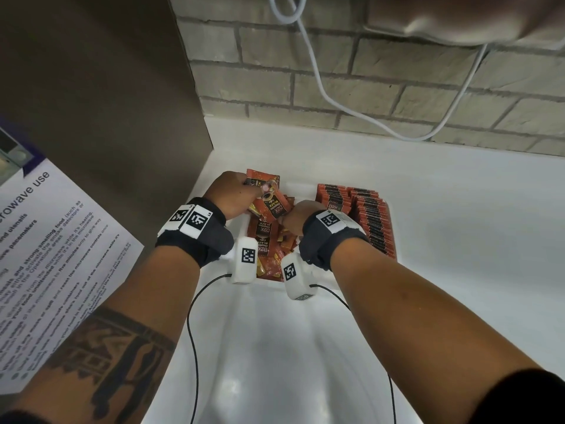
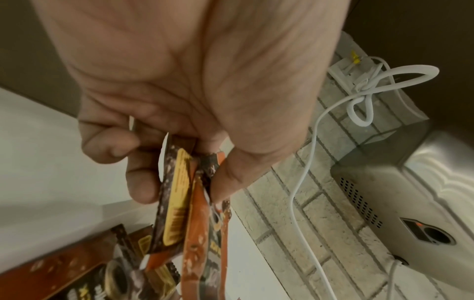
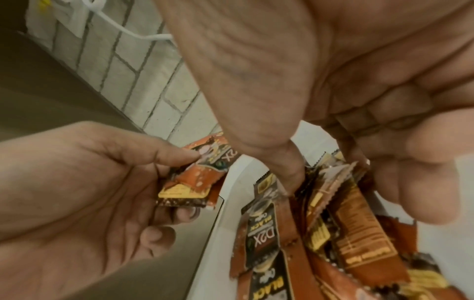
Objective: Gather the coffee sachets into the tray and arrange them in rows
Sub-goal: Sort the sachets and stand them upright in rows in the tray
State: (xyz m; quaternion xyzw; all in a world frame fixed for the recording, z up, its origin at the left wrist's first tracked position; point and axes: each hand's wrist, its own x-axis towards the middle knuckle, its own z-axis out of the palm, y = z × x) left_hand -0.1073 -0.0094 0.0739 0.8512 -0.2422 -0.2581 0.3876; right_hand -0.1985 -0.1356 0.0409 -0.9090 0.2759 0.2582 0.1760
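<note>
A white tray (image 1: pixel 301 188) sits on the white counter against the brick wall. Its right side holds neat upright rows of orange-and-black coffee sachets (image 1: pixel 365 217). Its left side holds a loose pile of sachets (image 1: pixel 269 241) (image 3: pixel 266 233). My left hand (image 1: pixel 253 191) (image 2: pixel 187 178) hovers over the tray's far left corner and pinches a small stack of sachets (image 2: pixel 177 203) (image 3: pixel 195 176) between thumb and fingers. My right hand (image 1: pixel 289 220) (image 3: pixel 325 172) reaches into the pile, thumb and curled fingers pinching sachets (image 3: pixel 330 182) there.
A steel appliance side (image 1: pixel 107 102) with a printed microwave notice (image 1: pixel 46 255) stands close on the left. A white cable (image 1: pixel 336 102) hangs along the brick wall (image 1: pixel 382 71). Another steel appliance (image 1: pixel 458 16) overhangs at the top right. Bare counter (image 1: pixel 474 240) lies right of the tray.
</note>
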